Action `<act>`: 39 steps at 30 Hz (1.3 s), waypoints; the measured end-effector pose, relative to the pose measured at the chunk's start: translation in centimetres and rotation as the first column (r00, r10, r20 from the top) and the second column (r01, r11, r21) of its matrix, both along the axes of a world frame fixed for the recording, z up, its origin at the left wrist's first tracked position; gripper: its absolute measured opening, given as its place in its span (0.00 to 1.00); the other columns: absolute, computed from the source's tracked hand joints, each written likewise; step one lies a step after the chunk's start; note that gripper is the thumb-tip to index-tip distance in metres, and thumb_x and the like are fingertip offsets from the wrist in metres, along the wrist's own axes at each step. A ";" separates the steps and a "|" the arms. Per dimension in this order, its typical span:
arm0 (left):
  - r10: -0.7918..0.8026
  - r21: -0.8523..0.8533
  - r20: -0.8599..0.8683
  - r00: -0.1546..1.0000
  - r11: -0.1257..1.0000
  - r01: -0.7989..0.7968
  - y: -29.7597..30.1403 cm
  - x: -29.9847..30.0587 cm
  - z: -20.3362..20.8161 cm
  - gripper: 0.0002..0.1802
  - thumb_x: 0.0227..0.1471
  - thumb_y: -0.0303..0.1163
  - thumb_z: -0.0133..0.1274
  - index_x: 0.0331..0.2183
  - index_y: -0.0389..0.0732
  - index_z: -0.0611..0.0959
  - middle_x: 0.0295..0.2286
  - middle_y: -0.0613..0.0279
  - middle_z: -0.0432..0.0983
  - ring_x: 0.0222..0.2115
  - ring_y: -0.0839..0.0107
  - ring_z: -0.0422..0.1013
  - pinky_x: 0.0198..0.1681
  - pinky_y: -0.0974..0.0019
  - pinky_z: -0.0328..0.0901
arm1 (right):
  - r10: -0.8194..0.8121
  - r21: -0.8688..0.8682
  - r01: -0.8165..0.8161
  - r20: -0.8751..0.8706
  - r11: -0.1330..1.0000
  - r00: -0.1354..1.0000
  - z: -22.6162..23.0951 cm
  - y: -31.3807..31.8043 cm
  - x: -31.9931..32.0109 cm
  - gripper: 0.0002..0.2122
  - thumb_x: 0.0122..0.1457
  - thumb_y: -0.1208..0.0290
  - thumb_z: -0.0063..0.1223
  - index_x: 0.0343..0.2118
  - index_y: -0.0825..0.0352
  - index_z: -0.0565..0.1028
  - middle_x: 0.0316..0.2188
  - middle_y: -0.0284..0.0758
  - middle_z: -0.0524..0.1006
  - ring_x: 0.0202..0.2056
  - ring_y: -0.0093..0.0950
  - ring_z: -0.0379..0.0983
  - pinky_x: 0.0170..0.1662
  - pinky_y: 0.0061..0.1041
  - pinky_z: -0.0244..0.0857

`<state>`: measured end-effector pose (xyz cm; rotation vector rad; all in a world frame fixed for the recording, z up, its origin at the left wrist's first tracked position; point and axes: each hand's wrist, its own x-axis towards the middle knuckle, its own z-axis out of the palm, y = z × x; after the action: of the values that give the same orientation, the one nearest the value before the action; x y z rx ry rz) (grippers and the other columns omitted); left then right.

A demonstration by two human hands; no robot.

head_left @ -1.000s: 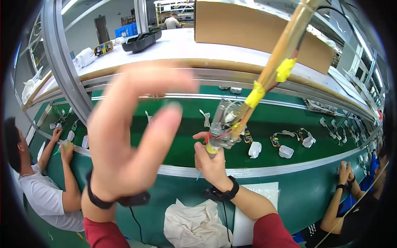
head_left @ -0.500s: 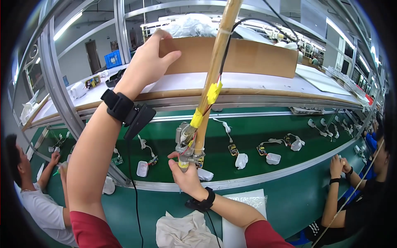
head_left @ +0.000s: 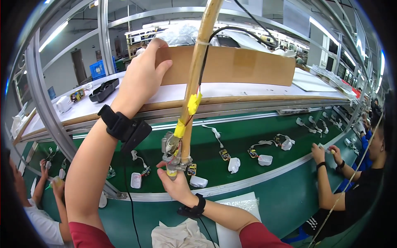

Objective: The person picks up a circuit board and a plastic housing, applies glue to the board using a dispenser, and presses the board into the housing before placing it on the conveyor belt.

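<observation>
My left hand (head_left: 145,68) is raised to the shelf and grips the left end of a long, low cardboard box (head_left: 231,66). Its fingers hook over the top edge while the thumb lies on the front side. Lower down, my right hand (head_left: 177,184) is closed around the bottom end of a metal fitting (head_left: 173,155) with small wires. This fitting hangs at the lower end of a slanting wooden pole (head_left: 197,62), which has yellow tape (head_left: 193,103) wrapped on it. My right fingers are partly hidden behind the fitting.
Green conveyor belt (head_left: 202,161) bears circuit boards (head_left: 224,155), white cables and white plastic housings (head_left: 234,165). On the shelf (head_left: 165,94) lies a black tray-like holder (head_left: 104,90). White cloth (head_left: 182,234) and a foam sheet (head_left: 244,223) lie near me. Co-workers sit at both sides.
The whole scene has shifted left in view, and more of the black holder shows. Both my hands keep their grips. The right co-worker's hands have moved apart.
</observation>
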<state>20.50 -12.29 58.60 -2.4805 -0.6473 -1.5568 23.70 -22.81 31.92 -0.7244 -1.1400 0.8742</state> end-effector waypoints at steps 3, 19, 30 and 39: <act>0.043 -0.067 -0.004 0.999 0.997 -0.043 0.1 0.2 -0.6 0.20 0.48 0.30 0.56 0.44 0.40 0.71 0.36 0.44 0.75 0.40 0.46 0.70 0.42 0.54 0.66 | 0.003 -0.016 -0.004 -0.009 1.000 1.000 -0.2 0.4 0.0 0.07 0.62 0.70 0.47 0.40 0.65 0.68 0.13 0.20 0.61 0.13 0.10 0.55 0.16 0.14 0.47; 0.340 -0.214 -0.140 0.930 0.906 -0.364 6.8 -23.4 3.8 0.32 0.53 0.53 0.49 0.53 0.43 0.71 0.46 0.46 0.71 0.42 0.58 0.72 0.43 0.57 0.66 | 0.123 -0.157 -0.140 -0.110 0.978 0.986 0.3 -0.2 -8.6 0.08 0.62 0.69 0.47 0.41 0.65 0.65 0.12 0.21 0.59 0.11 0.11 0.52 0.14 0.15 0.45; -0.079 -0.761 -0.354 0.932 0.604 -0.238 4.7 -19.4 2.6 0.31 0.47 0.46 0.54 0.49 0.36 0.75 0.44 0.54 0.72 0.43 0.68 0.68 0.46 0.70 0.63 | 0.112 -0.160 -0.129 -0.107 0.979 0.988 0.3 -1.3 -8.9 0.08 0.62 0.68 0.47 0.40 0.65 0.66 0.12 0.21 0.59 0.11 0.11 0.52 0.14 0.15 0.46; -0.003 -0.657 -0.368 0.930 0.709 -0.258 4.1 -10.4 2.9 0.24 0.51 0.43 0.45 0.42 0.34 0.77 0.36 0.60 0.73 0.32 0.72 0.67 0.38 0.67 0.64 | 0.118 -0.156 -0.135 -0.115 0.978 0.986 0.1 -1.2 -9.0 0.08 0.62 0.68 0.47 0.39 0.66 0.66 0.12 0.22 0.59 0.11 0.12 0.53 0.14 0.15 0.47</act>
<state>10.14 -8.19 61.51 -3.0088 -1.5399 -0.8526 14.70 -24.06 31.97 -0.7361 -1.0375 1.1111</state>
